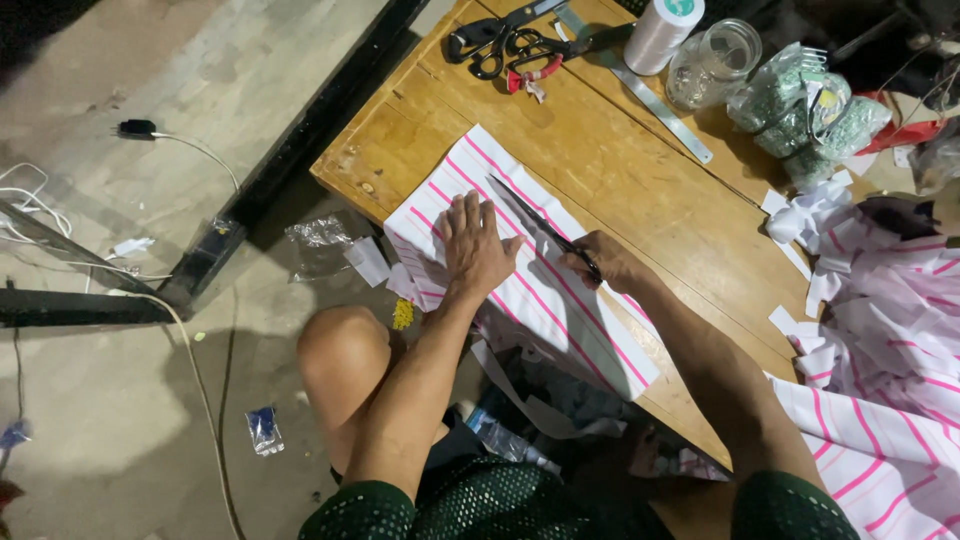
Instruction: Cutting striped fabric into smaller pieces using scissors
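Scissors (540, 222) in right hand (605, 262) | tips up-left | along fabric (560, 310) stripes

Striped cloth (520, 270); worn wooden table (640, 170)

Warm light falls brightest on the worktop (620, 170) beyond the fingers. The floor (120, 400) left of them lies dim, with a broad shadow. Corners darken, edges bend slightly, and detail is soft and grainy.
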